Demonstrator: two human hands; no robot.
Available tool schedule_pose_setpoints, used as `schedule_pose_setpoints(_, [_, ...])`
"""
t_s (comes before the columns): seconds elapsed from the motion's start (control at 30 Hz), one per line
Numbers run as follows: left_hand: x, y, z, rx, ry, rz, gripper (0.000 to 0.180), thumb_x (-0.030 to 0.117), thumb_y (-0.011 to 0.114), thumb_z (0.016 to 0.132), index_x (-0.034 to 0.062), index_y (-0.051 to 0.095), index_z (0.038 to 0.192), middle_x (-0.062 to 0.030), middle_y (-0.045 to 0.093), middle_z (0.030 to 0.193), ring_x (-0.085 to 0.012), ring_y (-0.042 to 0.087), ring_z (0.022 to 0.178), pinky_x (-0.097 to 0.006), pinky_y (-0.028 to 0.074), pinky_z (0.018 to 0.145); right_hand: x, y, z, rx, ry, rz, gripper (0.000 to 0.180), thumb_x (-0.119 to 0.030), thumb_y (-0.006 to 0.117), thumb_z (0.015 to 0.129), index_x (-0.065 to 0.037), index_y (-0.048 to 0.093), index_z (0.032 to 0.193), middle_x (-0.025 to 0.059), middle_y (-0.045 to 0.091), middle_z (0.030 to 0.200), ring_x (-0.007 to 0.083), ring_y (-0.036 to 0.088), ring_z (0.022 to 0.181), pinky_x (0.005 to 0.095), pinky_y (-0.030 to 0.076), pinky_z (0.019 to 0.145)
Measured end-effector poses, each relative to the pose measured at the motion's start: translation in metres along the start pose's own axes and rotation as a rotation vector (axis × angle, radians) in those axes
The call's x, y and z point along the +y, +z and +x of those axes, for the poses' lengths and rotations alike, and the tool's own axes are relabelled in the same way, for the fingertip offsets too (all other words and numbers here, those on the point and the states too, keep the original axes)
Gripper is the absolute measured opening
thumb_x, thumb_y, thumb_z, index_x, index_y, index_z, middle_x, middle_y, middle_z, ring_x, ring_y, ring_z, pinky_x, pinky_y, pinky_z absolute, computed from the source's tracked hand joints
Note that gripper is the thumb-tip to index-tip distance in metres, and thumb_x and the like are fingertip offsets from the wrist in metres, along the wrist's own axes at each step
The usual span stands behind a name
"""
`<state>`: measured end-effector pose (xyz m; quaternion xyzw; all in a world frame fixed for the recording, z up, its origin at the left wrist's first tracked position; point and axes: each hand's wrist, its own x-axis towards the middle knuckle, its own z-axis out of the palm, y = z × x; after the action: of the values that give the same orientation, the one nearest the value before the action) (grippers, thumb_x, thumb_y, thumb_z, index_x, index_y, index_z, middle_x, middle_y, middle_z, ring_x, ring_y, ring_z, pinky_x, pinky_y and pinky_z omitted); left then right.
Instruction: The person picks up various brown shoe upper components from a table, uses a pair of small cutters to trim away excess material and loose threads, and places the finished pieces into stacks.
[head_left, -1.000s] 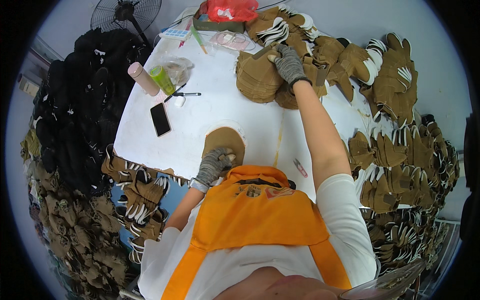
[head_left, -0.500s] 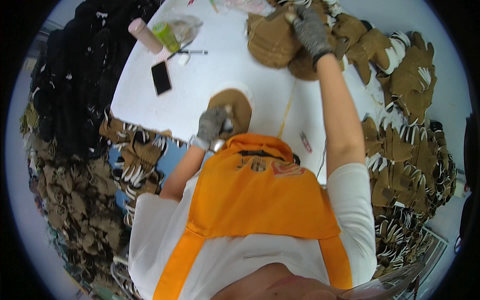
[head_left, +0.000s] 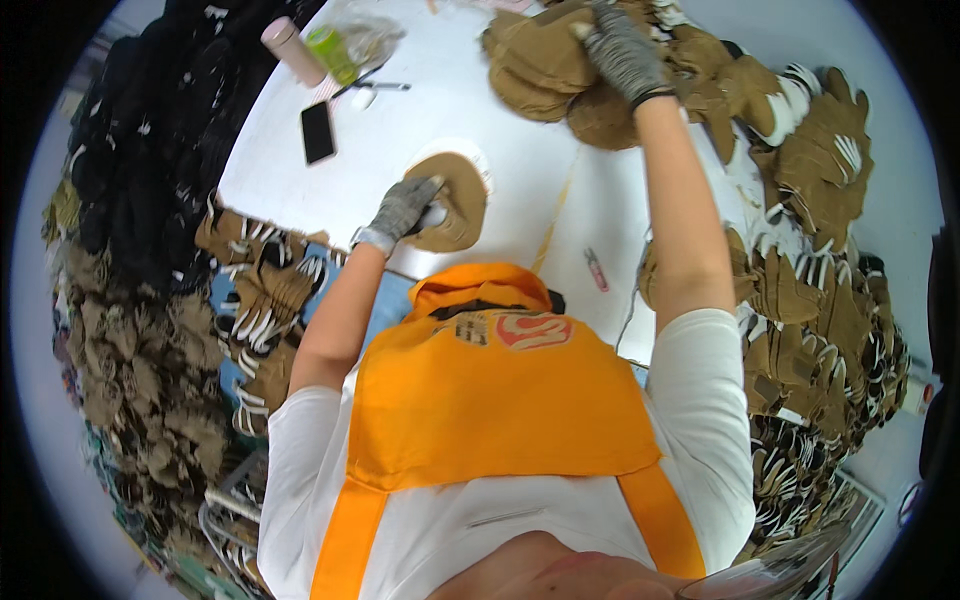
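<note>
The left hand, in a grey knitted glove, grips the near left side of a rounded brown piece, its thumb lying over the top. That piece sits on the white bench in front of the person, with a white border showing along its far edge. The right hand, gloved the same way, reaches to the far side and is on a stack of brown pieces; whether its fingers pinch the top one or only rest there, I cannot tell. A second brown pile lies just beneath that wrist. Red-handled snips lie near the bench's front, right of a yellow streak. Over on the left stand a pink flask and a green container, touching or nearly so, with a phone nearer the person (its dark screen faces up). More brown pieces with white strips crowd the right side
</note>
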<state>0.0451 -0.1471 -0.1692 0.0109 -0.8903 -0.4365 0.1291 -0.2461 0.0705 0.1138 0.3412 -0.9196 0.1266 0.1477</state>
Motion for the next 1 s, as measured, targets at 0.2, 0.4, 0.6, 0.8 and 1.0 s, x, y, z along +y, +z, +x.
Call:
schedule_pose_setpoints(0.2, [0.1, -0.034, 0.06, 0.004, -0.494, -0.066, 0.057, 0.036, 0.065, 0.085, 0.0055, 0.048, 0.13, -0.0165, 0.055, 0.124, -0.0307, 0.054, 0.113, -0.037, 0.043, 0.097, 0.036, 0.035, -0.039, 0.34, -0.182, -0.144, 0.061, -0.03, 0.067, 0.079, -0.015, 0.044, 0.133, 0.0092, 0.046, 0.132, 0.0276, 0.043, 0.122, 0.0425, 0.03, 0.106])
schedule_pose_setpoints(0.4, [0.176, -0.007, 0.17, 0.278, 0.039, 0.402, 0.089, 0.048, 0.073, 0.072, 0.0108, 0.032, 0.142, -0.0188, 0.037, 0.142, -0.0332, 0.032, 0.133, -0.046, 0.024, 0.11, 0.062, 0.021, -0.067, 0.262, -0.195, -0.282, 0.07, -0.034, 0.071, 0.074, -0.018, 0.043, 0.136, 0.004, 0.042, 0.137, 0.024, 0.031, 0.133, 0.0466, 0.016, 0.112])
schedule_pose_setpoints(0.6, [0.224, 0.009, 0.253, 0.237, -0.142, 0.652, 0.107, 0.045, 0.081, 0.063, 0.0149, 0.021, 0.147, -0.0191, 0.027, 0.147, -0.0337, 0.023, 0.138, -0.048, 0.027, 0.108, 0.068, -0.004, -0.098, 0.281, 0.356, -0.045, 0.086, -0.048, 0.081, 0.061, -0.022, 0.044, 0.134, 0.0102, 0.038, 0.138, 0.0338, 0.035, 0.128, 0.0434, 0.027, 0.108])
schedule_pose_setpoints(0.8, [0.173, 0.016, 0.305, 0.181, 0.043, 0.425, 0.112, 0.043, 0.083, 0.06, 0.0133, 0.019, 0.147, -0.0209, 0.031, 0.143, -0.0378, 0.034, 0.129, -0.045, 0.031, 0.107, 0.149, 0.023, -0.045, 0.11, 0.421, 0.382, 0.078, -0.042, 0.081, 0.066, -0.02, 0.046, 0.132, 0.0203, 0.043, 0.128, 0.0367, 0.044, 0.121, 0.0424, 0.041, 0.101])
schedule_pose_setpoints(1.0, [0.159, 0.014, 0.311, 0.127, 0.066, 0.238, 0.115, 0.035, 0.085, 0.059, 0.0056, 0.016, 0.146, -0.0209, 0.032, 0.142, -0.0375, 0.032, 0.13, -0.042, 0.029, 0.109, 0.211, 0.048, 0.008, -0.057, 0.278, 0.381, 0.086, -0.052, 0.075, 0.069, -0.014, 0.039, 0.138, 0.023, 0.04, 0.136, 0.0358, 0.041, 0.127, 0.0424, 0.038, 0.104])
